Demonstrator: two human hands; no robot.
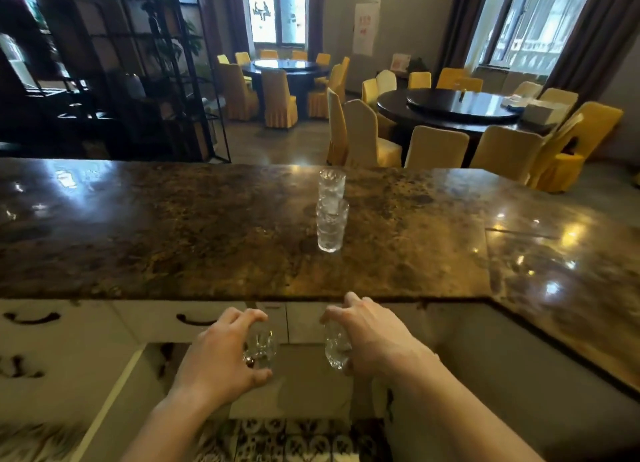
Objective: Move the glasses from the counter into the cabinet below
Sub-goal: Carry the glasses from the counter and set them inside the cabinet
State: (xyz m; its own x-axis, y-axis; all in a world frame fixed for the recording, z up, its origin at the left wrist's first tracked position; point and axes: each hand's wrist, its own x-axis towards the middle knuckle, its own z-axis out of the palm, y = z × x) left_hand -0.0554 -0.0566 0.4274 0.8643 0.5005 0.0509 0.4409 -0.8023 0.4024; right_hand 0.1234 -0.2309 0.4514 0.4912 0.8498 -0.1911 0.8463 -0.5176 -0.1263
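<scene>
Two clear ribbed glasses stand on the brown marble counter (173, 239): a near glass (331, 227) and a far glass (331, 183) right behind it. Below the counter's front edge, my left hand (218, 357) grips another clear glass (262, 349) from above. My right hand (374, 340) holds a fourth glass (335, 349) by its side. Both held glasses hang in front of the open cabinet (304, 375) under the counter. The cabinet's inside is mostly hidden by my hands.
White drawers with dark handles (197, 319) run under the counter at left. The cabinet door (114, 399) stands swung out at left. The counter turns a corner at the right (571, 288). Patterned floor tiles (294, 441) lie below. Round dining tables with yellow chairs fill the room beyond.
</scene>
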